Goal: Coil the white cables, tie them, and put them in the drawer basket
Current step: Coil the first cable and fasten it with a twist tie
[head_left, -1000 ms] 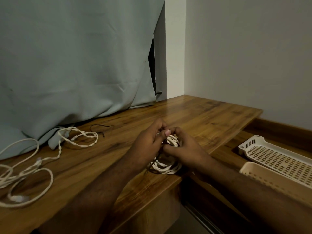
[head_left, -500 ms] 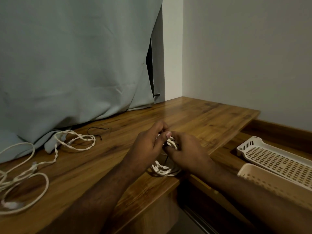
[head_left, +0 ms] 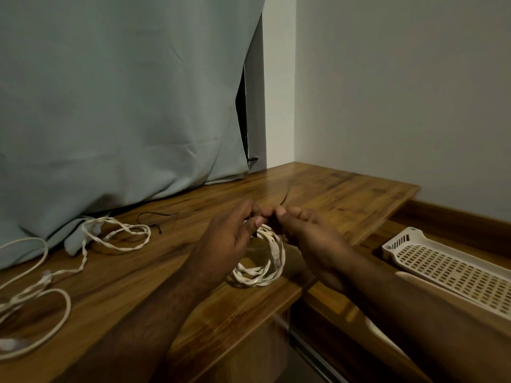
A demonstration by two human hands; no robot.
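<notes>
Both hands meet above the near edge of the wooden tabletop point(head_left: 318, 194), fingertips nearly touching. Left hand point(head_left: 231, 237) has its fingers curled, thumb and forefinger pinched on a thin dark tie point(head_left: 286, 196) at the top of the coiled white cable point(head_left: 265, 261); right hand point(head_left: 311, 233) is likewise curled, thumb pressed to forefinger on the same tie, whose loose end trails up and away over the wood. Coil stands tilted between the two palms, its lower loops resting on the tabletop close to the front edge, a connector showing on its right side.

To the left, loose white cables point(head_left: 41, 280) lie uncoiled across the tabletop, one twisted length point(head_left: 121, 236) reaching under the hem of the grey-green curtain point(head_left: 124, 92). A second thin dark tie point(head_left: 157, 217) lies on the wood just beyond that twisted length.

Lower right, a white perforated basket point(head_left: 442, 266) sits in the open drawer, with a beige basket point(head_left: 453, 302) just beside it on the near side.
</notes>
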